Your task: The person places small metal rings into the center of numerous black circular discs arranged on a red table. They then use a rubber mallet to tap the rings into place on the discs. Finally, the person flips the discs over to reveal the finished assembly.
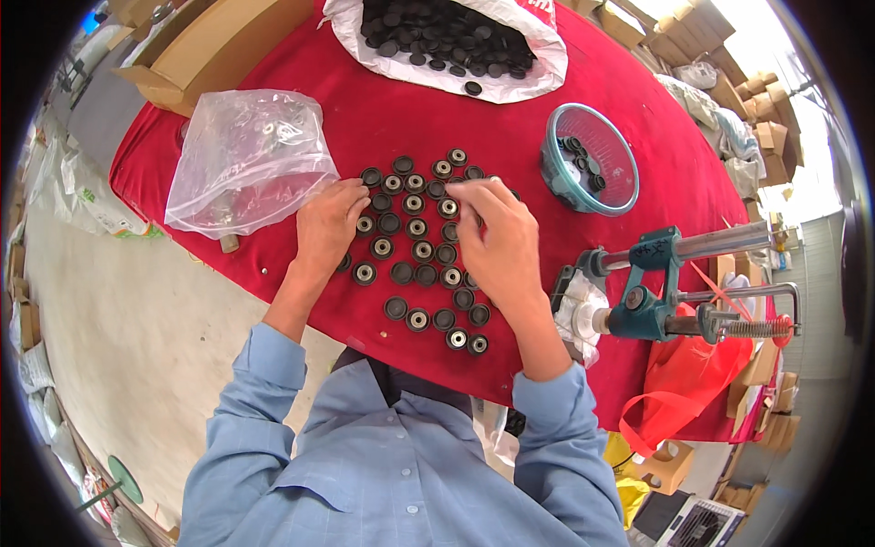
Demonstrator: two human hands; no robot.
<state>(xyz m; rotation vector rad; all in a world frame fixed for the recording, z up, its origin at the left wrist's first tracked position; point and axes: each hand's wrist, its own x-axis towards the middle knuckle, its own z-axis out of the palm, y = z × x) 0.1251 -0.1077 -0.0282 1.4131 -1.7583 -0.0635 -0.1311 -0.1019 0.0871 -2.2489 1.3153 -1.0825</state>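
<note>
Several round black caps (396, 308) lie spread over the red cloth in front of me, some with a shiny metal bearing (416, 319) in the middle. My left hand (328, 226) is at the left edge of this group, its fingers pressed together beside a black cap (371, 177); what they hold, if anything, is hidden. On the right side of the group, my right hand (499, 232) has its fingers bent and thumb and forefinger drawn together over the caps. I cannot make out what is between them.
A clear plastic bag (246, 164) lies at left, near a cardboard box (214, 50). At the back, a white sack (547, 77) holds many black caps. A blue basket (591, 202) with dark parts stands right, behind a green hand press (643, 310). A red bag (693, 383) hangs by the table's edge.
</note>
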